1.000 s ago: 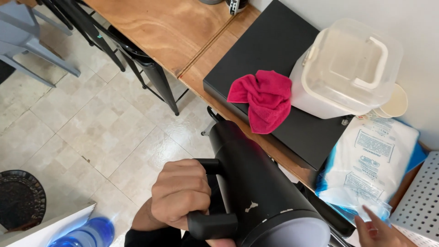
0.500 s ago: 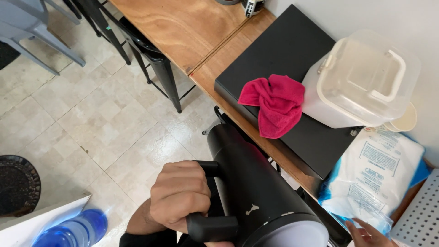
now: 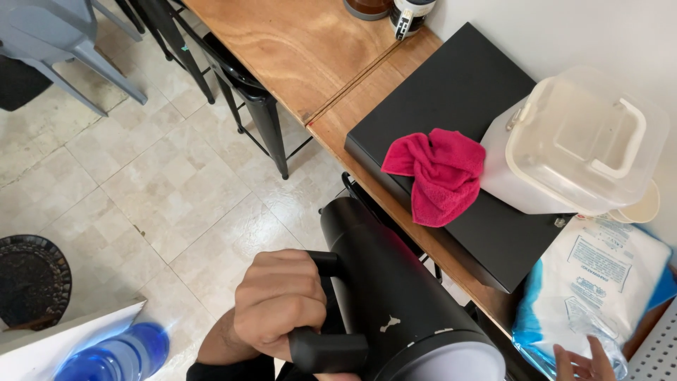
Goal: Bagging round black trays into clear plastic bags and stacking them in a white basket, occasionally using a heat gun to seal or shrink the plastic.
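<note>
My left hand (image 3: 278, 307) is closed around the side handle (image 3: 328, 349) of a large matte black insulated jug (image 3: 395, 282), which I hold over the tiled floor beside the wooden counter (image 3: 282, 49). At the bottom right, only the spread fingertips of my right hand (image 3: 585, 361) show, resting against a white and blue plastic bag (image 3: 599, 282). Just beyond the jug, a crumpled pink cloth (image 3: 441, 173) lies on a flat black case (image 3: 458, 92).
A translucent plastic tub with a handled lid (image 3: 578, 141) sits on the black case by the wall. Two jars (image 3: 412, 14) stand at the counter's far end. Black stools (image 3: 247, 77), a grey chair (image 3: 56, 35), a blue bottle (image 3: 116, 356) and a round dark mat (image 3: 28, 282) occupy the floor.
My view has drifted slightly, so the counter and its things sit a little farther right. The left hand keeps its grip on the jug; the right hand stays by the bag.
</note>
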